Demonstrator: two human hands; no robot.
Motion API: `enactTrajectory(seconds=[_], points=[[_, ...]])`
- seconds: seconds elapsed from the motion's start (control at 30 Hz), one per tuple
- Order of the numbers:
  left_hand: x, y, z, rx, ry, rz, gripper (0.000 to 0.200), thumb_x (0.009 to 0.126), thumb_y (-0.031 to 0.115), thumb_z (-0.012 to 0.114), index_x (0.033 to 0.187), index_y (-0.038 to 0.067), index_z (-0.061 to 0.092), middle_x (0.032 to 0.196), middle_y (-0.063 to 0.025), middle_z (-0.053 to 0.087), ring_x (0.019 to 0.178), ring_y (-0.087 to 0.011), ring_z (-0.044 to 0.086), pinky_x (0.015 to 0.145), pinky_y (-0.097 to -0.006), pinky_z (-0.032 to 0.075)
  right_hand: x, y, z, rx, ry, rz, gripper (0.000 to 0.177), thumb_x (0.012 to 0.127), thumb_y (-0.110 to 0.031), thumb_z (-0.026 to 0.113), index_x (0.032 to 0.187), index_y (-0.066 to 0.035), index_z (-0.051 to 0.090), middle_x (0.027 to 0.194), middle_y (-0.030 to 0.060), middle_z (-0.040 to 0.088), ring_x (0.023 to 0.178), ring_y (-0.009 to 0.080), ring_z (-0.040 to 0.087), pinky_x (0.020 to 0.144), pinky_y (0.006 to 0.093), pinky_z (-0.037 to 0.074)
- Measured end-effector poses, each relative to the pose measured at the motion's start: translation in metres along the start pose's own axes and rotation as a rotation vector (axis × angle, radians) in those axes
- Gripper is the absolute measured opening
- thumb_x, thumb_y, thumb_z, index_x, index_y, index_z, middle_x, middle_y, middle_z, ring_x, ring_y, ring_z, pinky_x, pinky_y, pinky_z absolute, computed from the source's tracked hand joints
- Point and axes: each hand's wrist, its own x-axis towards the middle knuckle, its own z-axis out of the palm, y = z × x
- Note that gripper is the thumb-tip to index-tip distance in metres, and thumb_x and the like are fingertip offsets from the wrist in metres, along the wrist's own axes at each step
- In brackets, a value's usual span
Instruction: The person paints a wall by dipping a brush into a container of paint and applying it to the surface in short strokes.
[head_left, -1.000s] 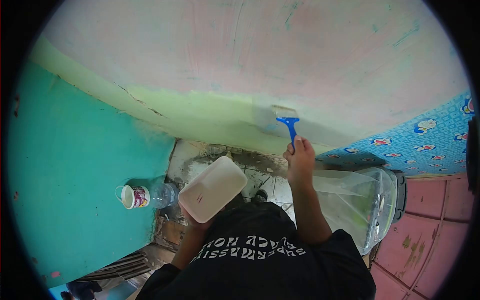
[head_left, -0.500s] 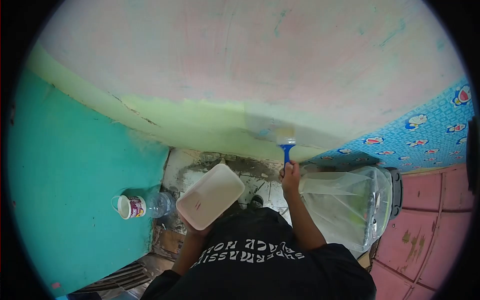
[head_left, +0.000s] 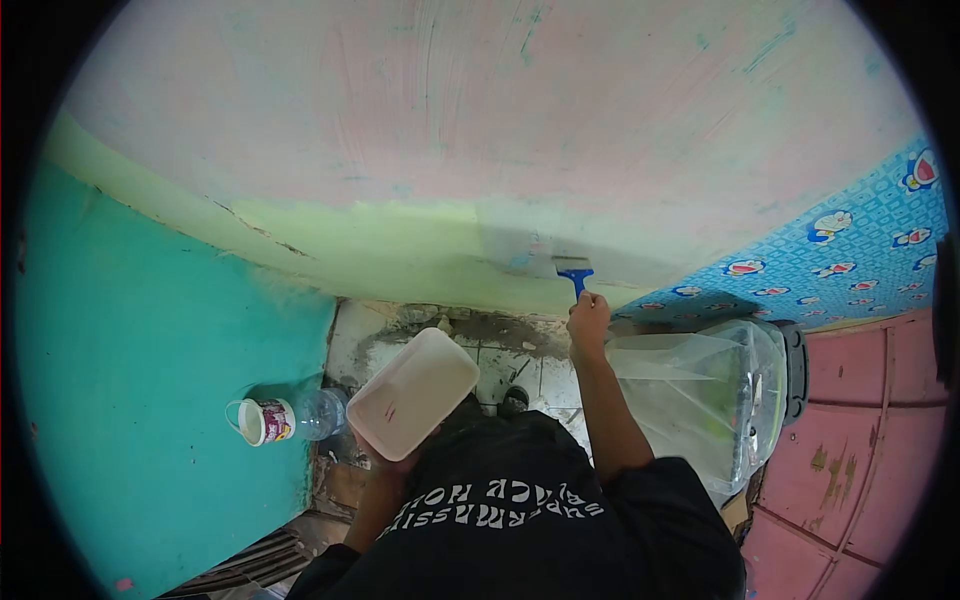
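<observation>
My right hand [head_left: 589, 322] is closed round the handle of a paintbrush [head_left: 577, 277] with a blue handle and pale bristles. The brush meets or nearly meets the lower part of a wall [head_left: 380, 240], where yellowish green borders a paler, greyish patch. Shadow lies on the wall around it. From below and the side, my left hand [head_left: 385, 455] grips a whitish rectangular plastic container [head_left: 414, 392] with small red marks; most of its fingers are hidden behind it. The container is tilted, in front of my black shirt [head_left: 500, 530].
On the left, a small white bucket [head_left: 264, 421] and a clear plastic bottle [head_left: 322, 413] are near the teal surface [head_left: 180, 350]. A plastic-covered bin [head_left: 690, 400] stands to the right, below blue patterned wallpaper [head_left: 830, 260]. Dirty floor tiles [head_left: 500, 370] show between.
The brush has tipped, so its bristles look shorter, and my right hand has shifted slightly right and up. The container appears slightly further left as the view moves a little.
</observation>
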Motion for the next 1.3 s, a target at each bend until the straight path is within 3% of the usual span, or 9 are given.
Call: enactTrajectory(seconds=[0.13, 0.3, 0.43, 0.63, 0.83, 0.93, 1.03, 1.13, 1.3], points=[[0.009, 0.010, 0.005, -0.866, 0.017, -0.251, 0.082, 0.088, 0.069, 0.040, 0.145, 0.010, 0.034, 0.143, -0.0169, 0.042, 0.126, -0.0422, 0.048, 0.090, -0.0636, 0.051, -0.090, -0.163, -0.025, 0.490, -0.191, 0.038, 0.021, 0.100, -0.023, 0.050, 0.096, -0.003, 0.056, 0.064, -0.0016, 0.043, 0.051, 0.0059, 0.036, 0.046, 0.0247, 0.032], [0.014, 0.006, 0.006, -0.057, -0.086, -0.161, 0.083, 0.088, 0.068, 0.040, 0.146, 0.009, 0.034, 0.145, -0.0168, 0.040, 0.127, -0.0425, 0.047, 0.091, -0.0636, 0.050, -0.114, -0.207, -0.068, 0.643, -0.309, -0.052, 0.019, 0.102, -0.021, 0.049, 0.101, -0.003, 0.056, 0.064, -0.0029, 0.042, 0.052, 0.0049, 0.033, 0.047, 0.0236, 0.029], [0.013, -0.019, -0.008, 0.561, -0.162, 0.135, 0.083, 0.088, 0.068, 0.041, 0.147, 0.010, 0.032, 0.147, -0.0167, 0.038, 0.129, -0.0420, 0.045, 0.093, -0.0637, 0.048, -0.100, -0.153, -0.079, 0.610, -0.308, -0.042, 0.018, 0.101, -0.021, 0.050, 0.103, -0.003, 0.057, 0.065, -0.0033, 0.042, 0.054, 0.0051, 0.035, 0.047, 0.0239, 0.028], [0.007, 0.003, -0.002, -1.038, -0.050, -0.379, 0.088, 0.086, 0.074, 0.040, 0.149, 0.014, 0.030, 0.148, -0.0159, 0.037, 0.131, -0.0414, 0.043, 0.097, -0.0647, 0.045, -0.011, 0.052, -0.045, 0.089, -0.063, 0.140, 0.022, 0.094, -0.019, 0.054, 0.096, 0.002, 0.060, 0.070, 0.0038, 0.056, 0.058, 0.0144, 0.052, 0.055, 0.0306, 0.040], [-0.007, -0.012, -0.018, -0.822, -0.067, -0.374, 0.088, 0.085, 0.074, 0.039, 0.148, 0.012, 0.032, 0.147, -0.0165, 0.038, 0.130, -0.0427, 0.044, 0.094, -0.0654, 0.046, 0.074, 0.154, 0.003, -0.211, 0.051, 0.120, 0.029, 0.090, -0.023, 0.056, 0.093, 0.006, 0.062, 0.081, 0.0190, 0.067, 0.069, 0.0331, 0.063, 0.068, 0.0439, 0.048], [0.000, 0.020, -0.011, -0.075, -0.100, -0.342, 0.089, 0.085, 0.075, 0.040, 0.148, 0.012, 0.032, 0.147, -0.0168, 0.038, 0.128, -0.0438, 0.045, 0.092, -0.0661, 0.047, 0.072, 0.106, 0.024, -0.031, 0.155, 0.145, 0.031, 0.090, -0.024, 0.057, 0.093, 0.006, 0.061, 0.075, 0.0191, 0.066, 0.068, 0.0369, 0.063, 0.069, 0.0453, 0.048], [0.002, 0.021, -0.009, 0.102, -0.077, -0.262, 0.090, 0.084, 0.075, 0.040, 0.148, 0.012, 0.033, 0.146, -0.0172, 0.039, 0.127, -0.0452, 0.046, 0.089, -0.0664, 0.049, 0.044, 0.037, 0.017, -0.046, 0.152, 0.015, 0.030, 0.092, -0.024, 0.058, 0.093, 0.005, 0.059, 0.069, 0.0132, 0.063, 0.061, 0.0275, 0.060, 0.060, 0.0396, 0.047], [-0.003, 0.002, -0.010, -0.956, 0.082, -0.382, 0.090, 0.084, 0.076, 0.040, 0.147, 0.012, 0.034, 0.146, -0.0175, 0.040, 0.125, -0.0457, 0.048, 0.089, -0.0662, 0.049, -0.030, -0.088, -0.030, 0.290, -0.094, 0.017, 0.024, 0.096, -0.023, 0.056, 0.094, 0.002, 0.057, 0.064, 0.0035, 0.055, 0.053, 0.0118, 0.048, 0.049, 0.0289, 0.038], [0.011, 0.015, 0.004, -1.248, -0.015, -0.454, 0.090, 0.084, 0.076, 0.039, 0.148, 0.012, 0.033, 0.145, -0.0172, 0.041, 0.126, -0.0445, 0.047, 0.092, -0.0652, 0.047, -0.106, -0.205, -0.075, 0.572, -0.251, -0.191, 0.013, 0.101, -0.016, 0.051, 0.101, -0.003, 0.054, 0.060, -0.0055, 0.041, 0.051, 0.0019, 0.031, 0.045, 0.0223, 0.022]])
